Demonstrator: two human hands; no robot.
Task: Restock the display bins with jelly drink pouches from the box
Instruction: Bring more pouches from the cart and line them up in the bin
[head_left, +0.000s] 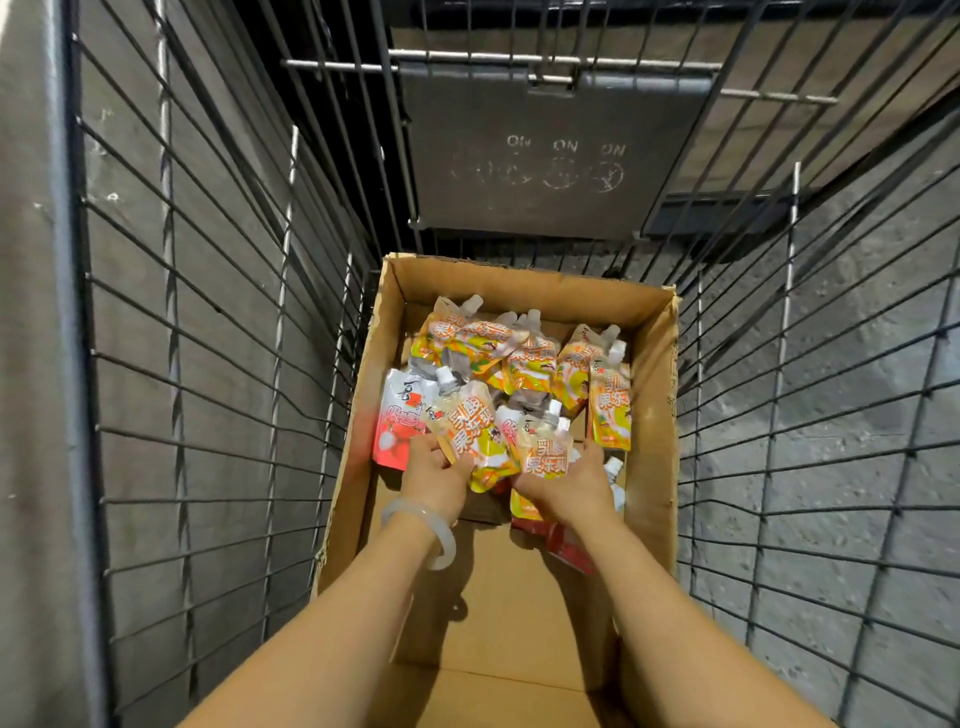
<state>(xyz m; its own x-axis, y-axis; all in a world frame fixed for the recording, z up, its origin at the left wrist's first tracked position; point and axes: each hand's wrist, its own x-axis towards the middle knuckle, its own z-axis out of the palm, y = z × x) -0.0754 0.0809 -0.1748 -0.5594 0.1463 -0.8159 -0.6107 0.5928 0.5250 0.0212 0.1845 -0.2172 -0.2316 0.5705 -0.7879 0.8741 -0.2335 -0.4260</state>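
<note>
An open cardboard box (652, 415) stands inside a wire cart and holds several jelly drink pouches (524, 358), yellow-orange ones with white caps and a few red ones. My left hand (434, 475), with a pale bangle at the wrist, grips a yellow pouch (475, 441) by its lower part. My right hand (566, 486) holds another yellow pouch (543, 447) just to the right of the first. Both hands are low inside the box, near its middle. A red pouch (397, 426) leans on the box's left wall.
The wire cart walls (218, 364) rise close on both sides of the box. A grey fold-down panel (550, 156) with faded markings closes the far end. Bare cardboard floor (498, 613) shows in the near half of the box. More red pouches (563, 543) lie under my right wrist.
</note>
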